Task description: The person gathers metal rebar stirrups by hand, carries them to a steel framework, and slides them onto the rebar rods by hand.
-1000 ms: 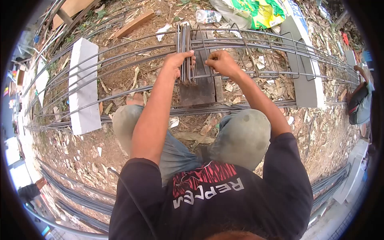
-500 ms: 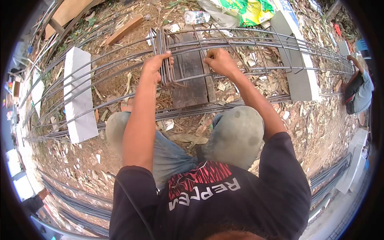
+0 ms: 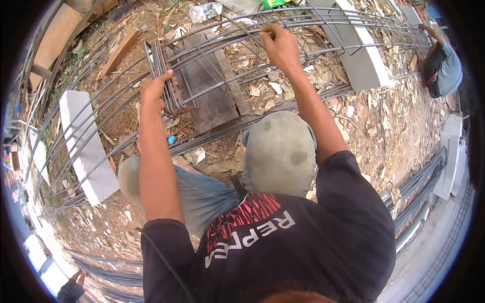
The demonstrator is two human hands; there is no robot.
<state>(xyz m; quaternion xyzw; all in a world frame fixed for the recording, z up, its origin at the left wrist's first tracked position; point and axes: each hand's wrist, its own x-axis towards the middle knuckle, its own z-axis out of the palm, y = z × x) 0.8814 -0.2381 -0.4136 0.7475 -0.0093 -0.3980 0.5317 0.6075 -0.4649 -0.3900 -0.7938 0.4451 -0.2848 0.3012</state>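
Note:
My left hand is wrapped round the near side of a bundle of bent-wire stirrups, which hangs close together around long steel bars. Farther right, my right hand is closed, its curled fingers at the upper bars beside a spaced stirrup. Whatever those fingers pinch is too small or hidden to make out. Beneath the bars, between my hands, lies a dark wooden board.
A white block and a grey block prop the bars. Loose bars lie near my knees. Another person crouches at the far right end; a second person shows lower left. Leaves and scraps litter the ground.
The view has shifted and turned. My right hand has moved right along the bars, farther from the left one. My left hand still grips the stirrup bundle.

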